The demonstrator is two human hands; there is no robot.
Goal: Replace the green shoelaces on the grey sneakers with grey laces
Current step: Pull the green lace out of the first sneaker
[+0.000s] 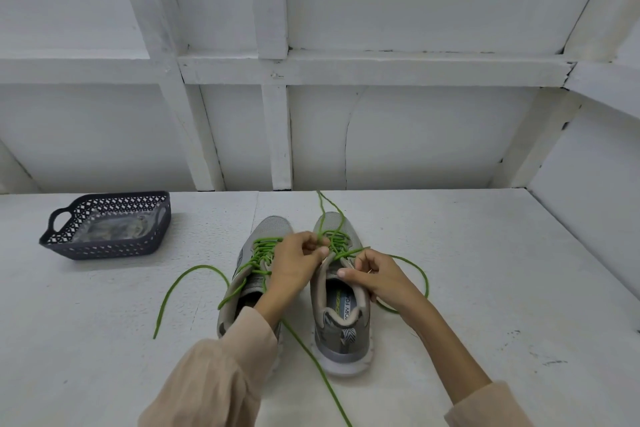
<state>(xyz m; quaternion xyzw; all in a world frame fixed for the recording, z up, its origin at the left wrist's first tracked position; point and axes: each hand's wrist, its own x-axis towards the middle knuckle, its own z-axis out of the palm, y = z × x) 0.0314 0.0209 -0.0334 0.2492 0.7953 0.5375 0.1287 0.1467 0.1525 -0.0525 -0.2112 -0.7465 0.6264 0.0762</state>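
Observation:
Two grey sneakers stand side by side on the white table, toes pointing away from me. The left sneaker (268, 225) keeps its green lace (187, 279) threaded, with loose ends trailing to the left. On the right sneaker (341, 329) the green lace (414, 265) is loosened, and its ends run off past the toe and to the right. My left hand (298, 263) pinches that lace over the right sneaker's eyelets. My right hand (374, 276) grips the right side of the same shoe's upper by the tongue.
A dark perforated plastic basket (104, 246) sits at the back left of the table, holding a clear packet with greyish contents. A white panelled wall rises behind the table, and a side wall closes in on the right.

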